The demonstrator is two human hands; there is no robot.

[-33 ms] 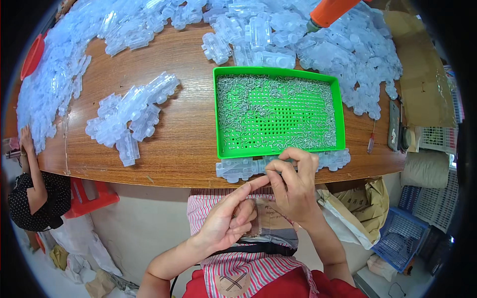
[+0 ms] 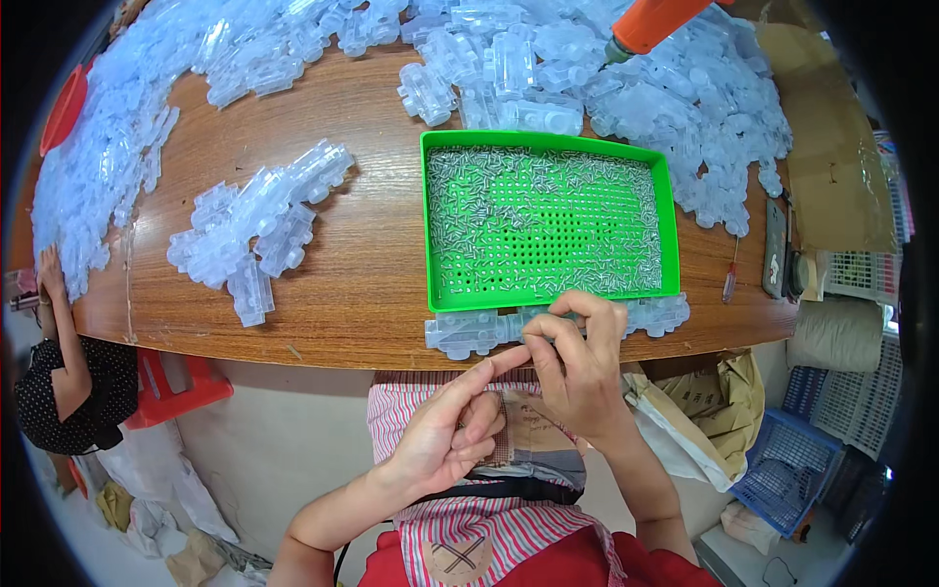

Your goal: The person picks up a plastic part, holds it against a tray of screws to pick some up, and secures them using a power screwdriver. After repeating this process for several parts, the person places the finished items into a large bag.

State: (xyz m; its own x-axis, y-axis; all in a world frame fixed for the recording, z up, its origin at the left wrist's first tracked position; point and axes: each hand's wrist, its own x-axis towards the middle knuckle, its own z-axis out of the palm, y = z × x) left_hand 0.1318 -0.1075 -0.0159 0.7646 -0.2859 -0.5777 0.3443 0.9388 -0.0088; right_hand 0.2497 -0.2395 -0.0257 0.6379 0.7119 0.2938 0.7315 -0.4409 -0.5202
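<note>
At the table's front edge my left hand has its index finger stretched toward the right, the thumb pressed along it and the other fingers curled. Its fingertip meets the pinched thumb and fingers of my right hand; anything tiny between them is too small to make out. Just beyond, a row of clear plastic housings lies along the front of a green tray. Many small silver screws are scattered over the tray's perforated floor.
A small heap of clear housings lies left of the tray; a large pile spans the back. An orange power tool hangs above it. A screwdriver lies right. Another person's hand touches the pile at far left.
</note>
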